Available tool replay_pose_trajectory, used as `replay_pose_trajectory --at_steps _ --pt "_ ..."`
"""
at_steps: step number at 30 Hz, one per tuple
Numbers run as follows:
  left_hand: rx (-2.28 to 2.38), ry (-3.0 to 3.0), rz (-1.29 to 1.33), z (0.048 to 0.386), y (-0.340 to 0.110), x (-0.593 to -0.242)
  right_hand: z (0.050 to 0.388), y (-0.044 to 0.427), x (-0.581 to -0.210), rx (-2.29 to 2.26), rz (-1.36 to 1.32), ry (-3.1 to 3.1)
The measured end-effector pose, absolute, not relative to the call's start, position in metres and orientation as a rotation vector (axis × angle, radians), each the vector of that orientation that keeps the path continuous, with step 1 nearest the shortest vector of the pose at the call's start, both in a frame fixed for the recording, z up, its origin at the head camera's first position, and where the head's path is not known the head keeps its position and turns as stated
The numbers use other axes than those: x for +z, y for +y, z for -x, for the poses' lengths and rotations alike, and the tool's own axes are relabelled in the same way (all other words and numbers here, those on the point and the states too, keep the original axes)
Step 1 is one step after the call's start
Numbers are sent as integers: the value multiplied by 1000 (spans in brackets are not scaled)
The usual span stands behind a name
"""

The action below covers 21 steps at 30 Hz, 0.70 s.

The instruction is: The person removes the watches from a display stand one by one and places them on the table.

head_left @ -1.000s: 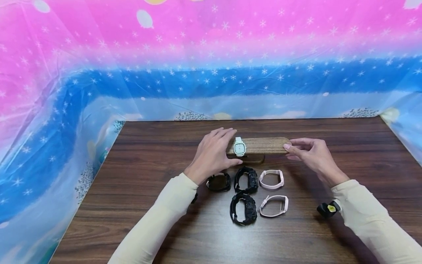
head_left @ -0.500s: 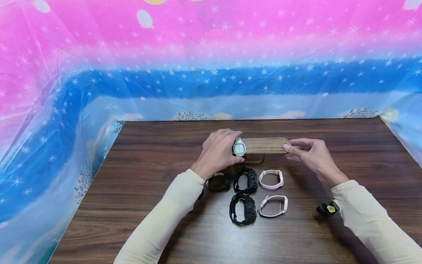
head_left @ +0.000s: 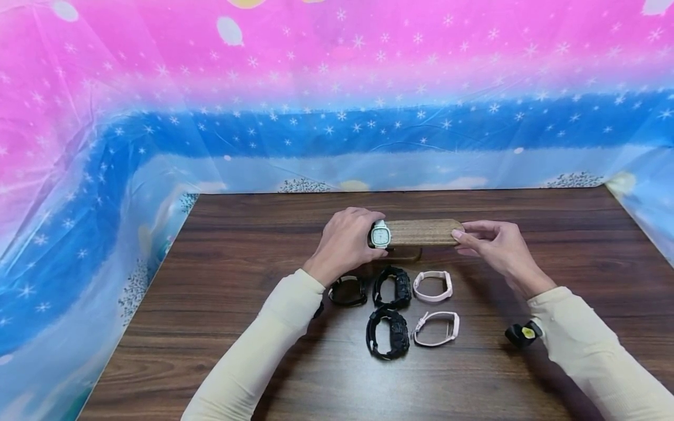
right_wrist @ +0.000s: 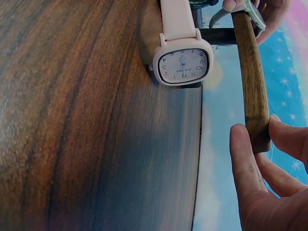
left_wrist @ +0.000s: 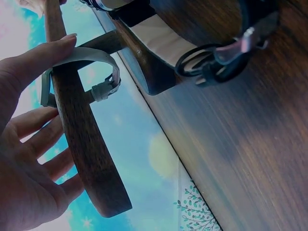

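A pale mint watch (head_left: 381, 235) is looped round the left part of a wooden display stand's bar (head_left: 423, 233). My left hand (head_left: 342, 240) grips the watch from the left, thumb at its near side and fingers at the far side. In the left wrist view, the thumb lies on the watch strap (left_wrist: 103, 56) and the fingers spread behind the bar (left_wrist: 89, 139). My right hand (head_left: 502, 245) pinches the bar's right end between thumb and fingers. The stand's base (head_left: 408, 255) shows below the bar, partly hidden by the left hand.
In front of the stand lie black watches (head_left: 404, 286), (head_left: 401, 334) with a slimmer dark watch (head_left: 363, 289) to their left. Two pale pink watches (head_left: 449, 285), (head_left: 456, 327) lie to their right. A patterned cloth (head_left: 337, 134) hangs behind the brown table (head_left: 210, 304).
My left hand has moved right and its fingers have come round the watch. The watch has shifted very slightly left along the bar. My right hand keeps its hold on the bar end.
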<state>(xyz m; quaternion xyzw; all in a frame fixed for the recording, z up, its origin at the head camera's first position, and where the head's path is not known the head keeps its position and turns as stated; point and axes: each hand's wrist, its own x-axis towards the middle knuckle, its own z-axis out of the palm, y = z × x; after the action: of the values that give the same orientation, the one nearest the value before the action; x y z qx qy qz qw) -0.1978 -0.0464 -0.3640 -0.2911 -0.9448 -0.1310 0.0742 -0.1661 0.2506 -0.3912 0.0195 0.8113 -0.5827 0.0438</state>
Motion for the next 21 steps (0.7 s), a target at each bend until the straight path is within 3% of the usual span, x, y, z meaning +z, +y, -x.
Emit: replay_pose_trajectory --at_steps 21 --pt "-506 -2841 831 198 -75 -364 167 251 -390 -1772 -73 2482"
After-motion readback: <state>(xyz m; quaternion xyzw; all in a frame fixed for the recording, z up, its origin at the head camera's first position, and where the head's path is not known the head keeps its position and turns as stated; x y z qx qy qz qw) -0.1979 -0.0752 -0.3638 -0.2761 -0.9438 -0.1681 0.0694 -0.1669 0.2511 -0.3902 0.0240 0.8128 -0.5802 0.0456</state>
